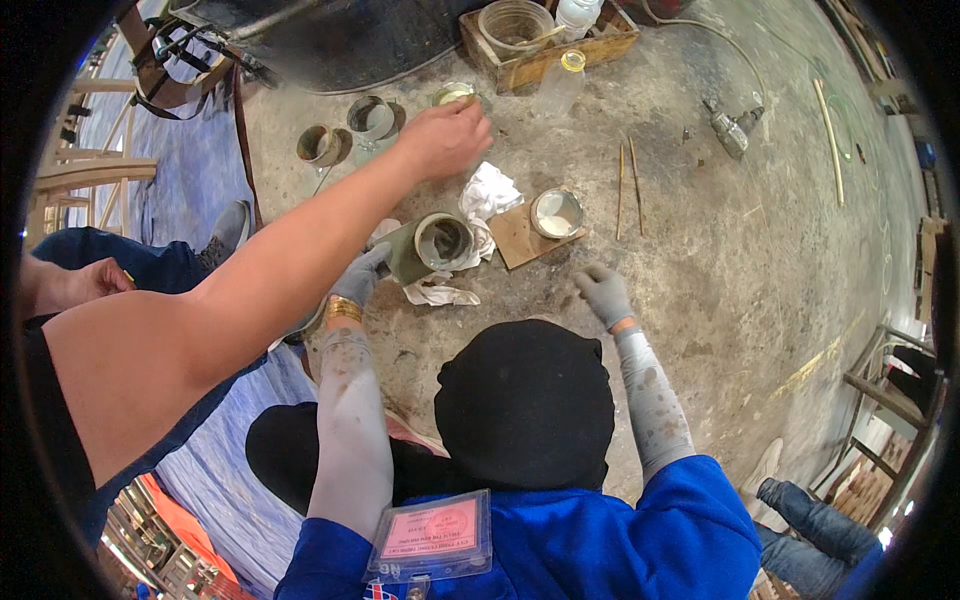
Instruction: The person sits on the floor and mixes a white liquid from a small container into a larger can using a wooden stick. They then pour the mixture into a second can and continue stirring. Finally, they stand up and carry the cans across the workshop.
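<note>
My left hand, in a grey glove, is closed at the left side of a murky greenish jar with a dark inside. White rags lie crumpled around the jar. My right hand, gloved too, is curled closed above the concrete floor; whatever its fingers may hold is hidden. Just beyond it, a round cup of white liquid sits on a brown board. From the left, a co-worker's bare arm crosses over, its hand at a small bowl with pale contents.
Two thin sticks lie right of the cup. Two more cups stand farther left. At the back are a clear bottle, a wooden crate and a dark drum. A hose fitting lies far right; blue sheeting covers the left floor.
</note>
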### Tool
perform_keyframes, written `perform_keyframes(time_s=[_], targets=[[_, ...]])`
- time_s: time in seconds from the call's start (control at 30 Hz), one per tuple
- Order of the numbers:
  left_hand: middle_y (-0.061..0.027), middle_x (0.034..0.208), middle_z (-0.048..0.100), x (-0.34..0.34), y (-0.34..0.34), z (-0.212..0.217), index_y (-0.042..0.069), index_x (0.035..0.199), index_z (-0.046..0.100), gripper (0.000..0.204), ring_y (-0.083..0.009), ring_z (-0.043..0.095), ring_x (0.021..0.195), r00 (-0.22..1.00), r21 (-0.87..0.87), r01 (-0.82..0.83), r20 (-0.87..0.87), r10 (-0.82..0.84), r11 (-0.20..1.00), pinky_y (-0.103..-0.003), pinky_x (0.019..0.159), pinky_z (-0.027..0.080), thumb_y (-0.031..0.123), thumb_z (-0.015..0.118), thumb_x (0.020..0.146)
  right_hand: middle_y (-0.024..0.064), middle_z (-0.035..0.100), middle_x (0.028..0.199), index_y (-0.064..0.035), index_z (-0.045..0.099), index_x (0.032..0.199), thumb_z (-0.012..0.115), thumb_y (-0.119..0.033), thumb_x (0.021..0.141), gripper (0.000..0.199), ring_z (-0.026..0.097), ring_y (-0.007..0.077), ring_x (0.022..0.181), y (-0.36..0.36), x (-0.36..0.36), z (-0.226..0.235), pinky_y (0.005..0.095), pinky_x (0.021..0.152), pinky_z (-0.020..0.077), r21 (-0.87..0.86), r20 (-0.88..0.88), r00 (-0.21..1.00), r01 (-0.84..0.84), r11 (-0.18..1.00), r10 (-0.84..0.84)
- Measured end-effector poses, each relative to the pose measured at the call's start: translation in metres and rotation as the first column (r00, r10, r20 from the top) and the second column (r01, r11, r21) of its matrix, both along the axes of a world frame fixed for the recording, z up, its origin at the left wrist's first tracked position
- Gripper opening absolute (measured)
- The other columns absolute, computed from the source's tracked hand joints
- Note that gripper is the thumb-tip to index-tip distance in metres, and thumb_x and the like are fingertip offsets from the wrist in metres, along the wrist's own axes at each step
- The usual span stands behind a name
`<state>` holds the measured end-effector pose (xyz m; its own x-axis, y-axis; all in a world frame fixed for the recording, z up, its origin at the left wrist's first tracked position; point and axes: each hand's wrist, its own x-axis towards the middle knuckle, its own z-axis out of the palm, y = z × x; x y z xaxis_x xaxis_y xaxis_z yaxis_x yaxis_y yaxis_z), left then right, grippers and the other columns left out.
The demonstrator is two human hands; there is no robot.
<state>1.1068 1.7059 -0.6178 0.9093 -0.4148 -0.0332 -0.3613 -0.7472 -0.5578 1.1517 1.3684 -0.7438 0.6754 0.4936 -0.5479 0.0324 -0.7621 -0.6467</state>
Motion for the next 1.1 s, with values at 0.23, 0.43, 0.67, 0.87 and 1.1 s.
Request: perform_keyframes(time_s=[0.23, 0.43, 0.67, 0.87, 1.1], targets=[[-0.0055, 0.078, 0.053, -0.016, 0.000, 0.007, 0.008, 0.076, 0.056, 0.009, -0.0217, 0.053, 0.083, 0.999, -0.023, -0.047, 0.013, 0.048, 0.999, -0.031, 0.077, 0.046, 0.018, 0.056, 0.075, 0.0162, 0.062, 0.082, -0.0030, 0.064, 0.084, 0.061, -0.027, 0.073, 0.026, 0.060, 0.0294, 0.079, 0.002, 0.053, -0.019, 0.0375, 0.071, 0.0464, 0.020, 0.438, 0.887, 0.152, 0.988, -0.145], [-0.0057, 0.078, 0.053, -0.023, -0.007, 0.008, 0.008, 0.076, 0.056, 0.009, -0.0222, 0.053, 0.084, 0.997, -0.033, -0.072, 0.013, 0.073, 0.997, -0.031, 0.078, 0.045, 0.017, 0.056, 0.075, 0.0176, 0.059, 0.087, -0.0018, 0.060, 0.083, 0.064, -0.031, 0.072, 0.031, 0.058, 0.0323, 0.082, 0.024, 0.073, -0.027, 0.0388, 0.073, 0.0455, -0.155, 0.533, 0.839, 0.219, 0.963, -0.106], [-0.0060, 0.078, 0.053, -0.036, -0.009, 0.010, 0.007, 0.076, 0.056, 0.009, -0.0227, 0.053, 0.084, 0.996, -0.015, -0.083, 0.022, 0.083, 0.996, -0.031, 0.079, 0.045, 0.017, 0.055, 0.075, 0.0182, 0.059, 0.088, -0.0023, 0.060, 0.083, 0.061, -0.028, 0.074, 0.027, 0.057, 0.0343, 0.083, 0.023, 0.088, -0.033, 0.0407, 0.074, 0.0455, -0.190, 0.486, 0.869, 0.215, 0.958, -0.099], [-0.0062, 0.078, 0.053, -0.043, -0.002, 0.011, 0.007, 0.076, 0.056, 0.009, -0.0232, 0.052, 0.085, 0.995, -0.022, -0.097, 0.036, 0.098, 0.995, -0.032, 0.080, 0.044, 0.016, 0.055, 0.076, 0.0192, 0.062, 0.088, -0.0030, 0.064, 0.084, 0.058, -0.028, 0.071, 0.028, 0.059, 0.0360, 0.085, 0.035, 0.094, -0.024, 0.0427, 0.073, 0.0468, -0.363, 0.466, 0.883, 0.131, 0.922, 0.058], [-0.0064, 0.078, 0.053, -0.044, -0.006, 0.016, 0.006, 0.077, 0.056, 0.010, -0.0237, 0.052, 0.085, 0.992, -0.025, -0.113, 0.057, 0.114, 0.993, -0.032, 0.081, 0.044, 0.016, 0.055, 0.076, 0.0203, 0.062, 0.091, -0.0046, 0.063, 0.092, 0.060, -0.030, 0.066, 0.037, 0.060, 0.0351, 0.088, 0.037, 0.105, -0.019, 0.0423, 0.075, 0.0474, -0.459, 0.417, 0.904, 0.119, 0.881, 0.095]])
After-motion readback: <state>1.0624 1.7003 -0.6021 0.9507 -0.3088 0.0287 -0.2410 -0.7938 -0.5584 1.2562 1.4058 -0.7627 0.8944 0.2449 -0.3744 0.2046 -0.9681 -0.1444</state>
